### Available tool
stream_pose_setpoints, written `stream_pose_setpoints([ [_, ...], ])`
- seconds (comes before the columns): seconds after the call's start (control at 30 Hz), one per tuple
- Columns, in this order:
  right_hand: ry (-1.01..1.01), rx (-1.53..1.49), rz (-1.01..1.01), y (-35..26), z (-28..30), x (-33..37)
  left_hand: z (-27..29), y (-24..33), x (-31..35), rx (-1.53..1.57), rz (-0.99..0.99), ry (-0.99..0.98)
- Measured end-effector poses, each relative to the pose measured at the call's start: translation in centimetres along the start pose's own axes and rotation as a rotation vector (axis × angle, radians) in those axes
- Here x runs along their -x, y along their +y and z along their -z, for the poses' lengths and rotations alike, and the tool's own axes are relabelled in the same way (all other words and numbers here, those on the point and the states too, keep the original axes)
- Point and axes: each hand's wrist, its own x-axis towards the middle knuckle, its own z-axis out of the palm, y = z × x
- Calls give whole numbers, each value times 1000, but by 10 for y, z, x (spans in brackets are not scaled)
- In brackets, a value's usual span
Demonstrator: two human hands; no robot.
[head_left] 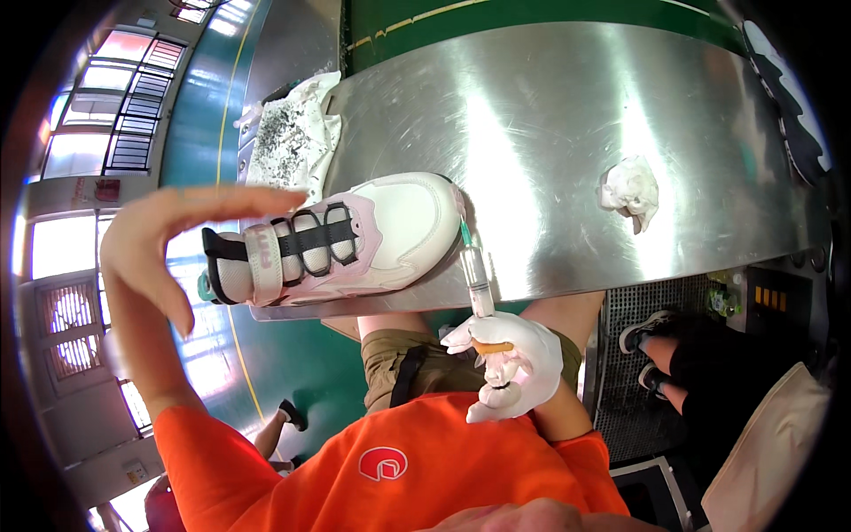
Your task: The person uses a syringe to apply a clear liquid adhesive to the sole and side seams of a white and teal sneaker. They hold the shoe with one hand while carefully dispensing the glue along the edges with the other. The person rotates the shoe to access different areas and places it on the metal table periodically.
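Observation:
A white and pink sneaker (355, 239) with black straps lies on its side at the near edge of a steel table (550, 133), toe to the right. My right hand (510, 363), in a white glove, grips a clear syringe (476, 279). The syringe's green-hubbed needle points up at the sneaker's toe, at or very near the sole edge. My left hand (168, 239) is bare and raised at the left, fingers stretched flat over the sneaker's heel end. It holds nothing and does not clearly touch the shoe.
A crumpled white cloth (631, 188) lies on the table to the right. A white sheet with dark specks (288, 137) sits at the table's far left corner. Another person's legs in dark shoes (651, 341) stand at the right, beside a beige bag (771, 443).

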Motion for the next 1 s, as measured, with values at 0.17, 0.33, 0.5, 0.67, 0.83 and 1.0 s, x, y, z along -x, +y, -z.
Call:
stream_pose_setpoints([
  [0.17,15,-145,-153,-1,4,11,10,8,-87,-102,273,186],
  [0.33,20,-450,-158,-17,3,1,-6,-12,-159,-279,217,-147],
  [0.5,41,-634,-242,-54,10,-12,-24,4,-137,-246,75,-21],
  [0.67,-175,-455,-90,-117,12,-85,-33,54,-61,-134,-292,463],
  [0.83,-429,-428,-270,-151,-4,-158,-62,33,-21,18,-483,893],
  [1.0,-529,-301,-648,-141,-25,-204,-89,-23,-11,207,-519,1180],
])
